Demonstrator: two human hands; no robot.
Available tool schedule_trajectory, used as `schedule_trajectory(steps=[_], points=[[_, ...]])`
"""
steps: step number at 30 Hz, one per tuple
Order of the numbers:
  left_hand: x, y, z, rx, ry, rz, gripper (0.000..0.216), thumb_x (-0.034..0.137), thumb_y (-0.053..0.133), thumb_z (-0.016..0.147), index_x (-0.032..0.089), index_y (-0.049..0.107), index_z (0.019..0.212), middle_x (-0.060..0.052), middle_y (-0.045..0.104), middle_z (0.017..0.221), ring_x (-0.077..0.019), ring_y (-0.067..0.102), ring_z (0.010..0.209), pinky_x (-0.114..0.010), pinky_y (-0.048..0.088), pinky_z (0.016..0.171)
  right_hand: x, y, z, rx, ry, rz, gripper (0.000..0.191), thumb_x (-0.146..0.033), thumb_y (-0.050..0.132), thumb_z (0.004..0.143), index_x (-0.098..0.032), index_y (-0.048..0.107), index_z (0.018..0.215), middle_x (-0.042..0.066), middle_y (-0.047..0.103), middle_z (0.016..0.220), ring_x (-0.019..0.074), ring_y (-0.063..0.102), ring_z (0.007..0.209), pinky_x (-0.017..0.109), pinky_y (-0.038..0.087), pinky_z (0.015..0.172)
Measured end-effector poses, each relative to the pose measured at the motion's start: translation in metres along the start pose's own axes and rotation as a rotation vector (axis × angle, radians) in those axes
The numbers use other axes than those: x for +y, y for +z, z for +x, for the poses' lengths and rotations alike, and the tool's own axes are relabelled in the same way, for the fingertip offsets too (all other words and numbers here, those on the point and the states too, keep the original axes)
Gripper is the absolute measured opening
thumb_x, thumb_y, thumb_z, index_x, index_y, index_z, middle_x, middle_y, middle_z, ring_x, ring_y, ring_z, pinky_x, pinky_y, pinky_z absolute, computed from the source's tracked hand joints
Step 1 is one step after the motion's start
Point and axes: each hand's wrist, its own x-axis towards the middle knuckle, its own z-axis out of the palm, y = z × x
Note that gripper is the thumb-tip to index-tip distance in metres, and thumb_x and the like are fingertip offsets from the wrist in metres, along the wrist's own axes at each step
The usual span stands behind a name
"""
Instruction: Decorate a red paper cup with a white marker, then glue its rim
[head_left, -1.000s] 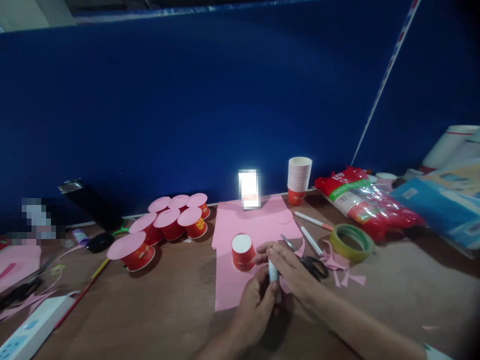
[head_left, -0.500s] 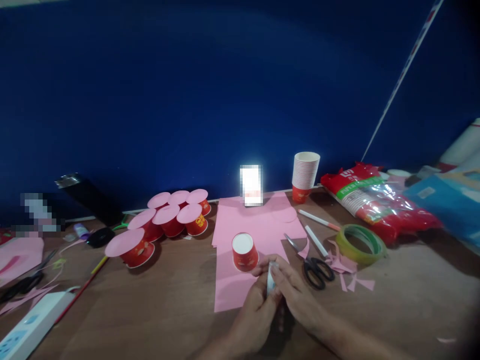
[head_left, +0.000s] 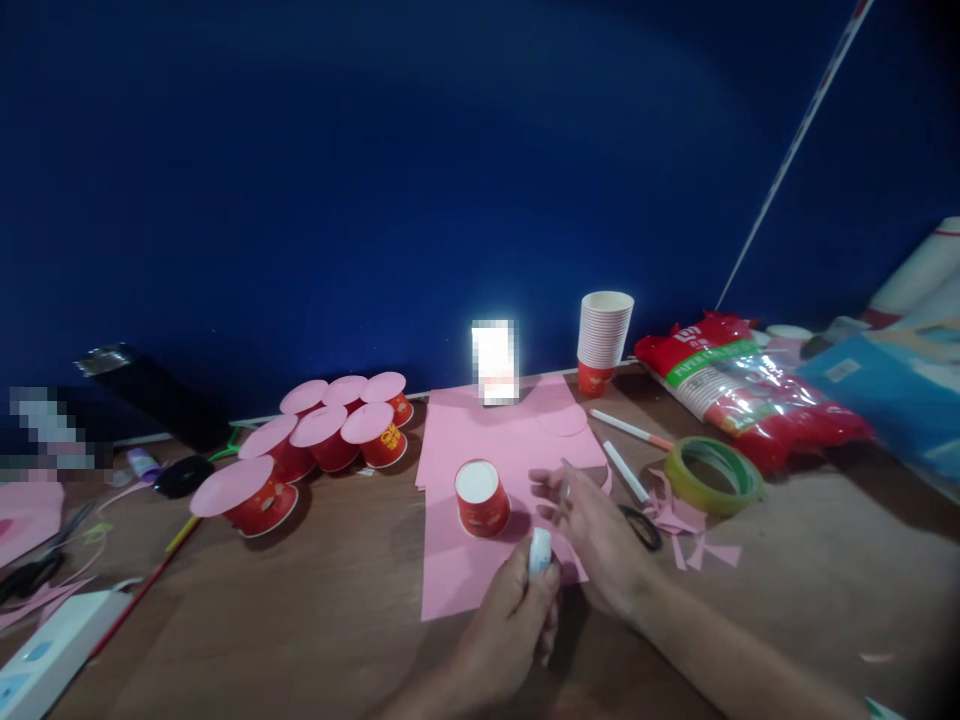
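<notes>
My left hand [head_left: 517, 605] is closed around a small white glue stick [head_left: 540, 552], its top pointing up. My right hand [head_left: 596, 530] is open, fingers apart, and reaches over the pink paper [head_left: 450, 575] to the right of a paper cup. That red paper cup [head_left: 484, 508] stands upside down on the paper, its white base up, touched by neither hand. Scissors [head_left: 642, 528] lie partly hidden behind my right hand; one black handle loop shows.
Several red cups topped with pink discs [head_left: 322, 425] stand at the left. Behind are a lit screen [head_left: 495, 362] and a cup stack [head_left: 604, 335]. Rightward lie white markers [head_left: 627, 472], a tape roll [head_left: 716, 475], paper scraps [head_left: 701, 552] and a red package [head_left: 750, 395]. A power strip [head_left: 64, 640] sits front left.
My right hand has come away from the left hand and the glue stick, moving forward with its fingers spreading. The left hand keeps the glue stick. The view has shifted slightly.
</notes>
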Motion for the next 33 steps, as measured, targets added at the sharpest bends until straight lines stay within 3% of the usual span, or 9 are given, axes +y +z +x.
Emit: schedule_trajectory(steps=[3, 6, 11, 17, 19, 21, 23, 27, 33], points=[[-0.004, -0.002, 0.003, -0.01, 0.042, -0.032, 0.037, 0.057, 0.044, 0.092, 0.02, 0.042, 0.089, 0.007, 0.045, 0.066, -0.0057, 0.041, 0.048, -0.017, 0.036, 0.043, -0.012, -0.01, 0.013, 0.117, -0.084, -0.08, 0.024, -0.045, 0.065, 0.08, -0.022, 0.066, 0.087, -0.004, 0.051, 0.065, 0.0129, 0.047, 0.061, 0.025, 0.041, 0.058], [-0.003, -0.002, 0.003, -0.031, 0.059, -0.047, 0.035, 0.055, 0.045, 0.092, 0.02, 0.042, 0.09, 0.006, 0.046, 0.068, -0.0052, 0.042, 0.048, -0.016, 0.037, 0.043, -0.019, -0.02, 0.023, 0.129, -0.107, -0.053, 0.027, -0.041, 0.064, 0.08, -0.021, 0.066, 0.098, -0.006, 0.044, 0.062, 0.011, 0.042, 0.056, 0.022, 0.037, 0.051], [0.0, 0.0, 0.002, -0.025, 0.084, -0.069, 0.033, 0.053, 0.046, 0.093, 0.02, 0.043, 0.089, 0.007, 0.045, 0.066, -0.0051, 0.042, 0.048, -0.017, 0.039, 0.044, -0.021, -0.028, 0.037, 0.136, -0.045, -0.014, 0.035, -0.044, 0.068, 0.072, -0.019, 0.064, 0.097, -0.003, 0.054, 0.069, 0.0108, 0.05, 0.057, 0.022, 0.04, 0.048], [0.003, 0.0, 0.002, -0.033, 0.1, -0.024, 0.034, 0.052, 0.046, 0.093, 0.018, 0.045, 0.087, 0.006, 0.046, 0.066, -0.0053, 0.045, 0.049, -0.017, 0.041, 0.046, -0.042, -0.049, 0.051, 0.314, -0.237, -0.229, 0.041, -0.046, 0.072, 0.07, -0.02, 0.061, 0.1, 0.001, 0.064, 0.084, 0.0138, 0.056, 0.068, 0.025, 0.047, 0.058], [0.003, 0.0, 0.001, -0.035, 0.087, -0.032, 0.033, 0.051, 0.047, 0.092, 0.018, 0.046, 0.091, 0.006, 0.047, 0.067, -0.0057, 0.046, 0.05, -0.018, 0.041, 0.046, -0.052, -0.062, 0.056, 0.381, -0.332, -0.386, 0.035, -0.042, 0.068, 0.077, -0.019, 0.061, 0.102, 0.005, 0.065, 0.091, 0.0168, 0.06, 0.077, 0.029, 0.05, 0.069], [0.004, 0.0, 0.001, -0.041, 0.074, -0.017, 0.034, 0.052, 0.048, 0.091, 0.018, 0.047, 0.096, 0.006, 0.047, 0.068, -0.006, 0.047, 0.05, -0.018, 0.041, 0.046, -0.058, -0.075, 0.06, 0.469, -0.57, -1.025, 0.03, -0.037, 0.049, 0.089, -0.016, 0.059, 0.108, 0.012, 0.064, 0.104, 0.0195, 0.062, 0.084, 0.033, 0.052, 0.074], [0.007, 0.0, 0.0, -0.044, 0.052, 0.015, 0.035, 0.053, 0.048, 0.091, 0.018, 0.047, 0.096, 0.006, 0.048, 0.068, -0.0063, 0.049, 0.05, -0.018, 0.041, 0.047, -0.061, -0.084, 0.064, 0.437, -0.622, -1.288, 0.026, -0.029, 0.045, 0.09, -0.014, 0.06, 0.107, 0.015, 0.063, 0.108, 0.0222, 0.062, 0.091, 0.036, 0.052, 0.081], [0.013, 0.001, -0.001, -0.038, 0.019, 0.047, 0.034, 0.052, 0.048, 0.091, 0.018, 0.048, 0.097, 0.005, 0.048, 0.069, -0.0064, 0.05, 0.052, -0.018, 0.041, 0.049, -0.054, -0.089, 0.063, 0.287, -0.509, -1.581, 0.017, -0.014, 0.05, 0.087, -0.016, 0.066, 0.093, 0.014, 0.069, 0.094, 0.0254, 0.066, 0.091, 0.036, 0.051, 0.08], [0.009, 0.0, 0.0, -0.048, 0.051, 0.023, 0.037, 0.054, 0.048, 0.09, 0.018, 0.048, 0.097, 0.005, 0.048, 0.07, -0.0067, 0.05, 0.052, -0.019, 0.043, 0.049, -0.051, -0.078, 0.052, 0.251, -0.285, -1.936, 0.025, -0.003, 0.045, 0.086, -0.014, 0.065, 0.096, 0.016, 0.072, 0.084, 0.0278, 0.071, 0.076, 0.032, 0.05, 0.061]])
